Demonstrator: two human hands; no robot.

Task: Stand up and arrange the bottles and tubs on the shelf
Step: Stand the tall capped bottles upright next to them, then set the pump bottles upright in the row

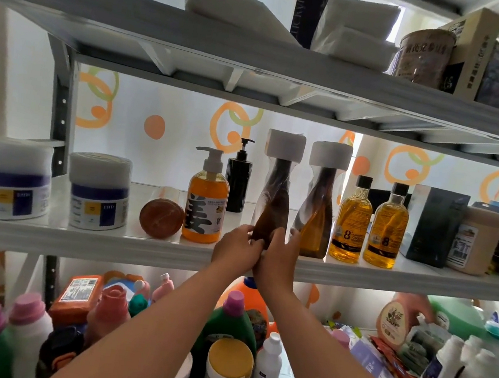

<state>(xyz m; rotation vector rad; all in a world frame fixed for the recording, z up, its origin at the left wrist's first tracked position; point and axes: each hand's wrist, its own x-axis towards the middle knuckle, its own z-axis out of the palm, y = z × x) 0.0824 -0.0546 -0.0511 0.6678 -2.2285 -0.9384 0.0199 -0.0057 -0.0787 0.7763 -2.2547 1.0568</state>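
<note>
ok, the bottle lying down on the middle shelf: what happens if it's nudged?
The lying bottle looks round, so it would probably roll sideways. The pump bottle close on its right would likely stop it; leftward it could reach the tub.

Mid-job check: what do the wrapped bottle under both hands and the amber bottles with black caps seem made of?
Wrapped bottle: dark brown body, glass or plastic unclear, in glossy clear film with crinkled highlights; matte white foam-like sleeve on top. Amber bottles: clear glossy walls, light glows through the liquid, glass or clear plastic; caps look matte black plastic.
</note>
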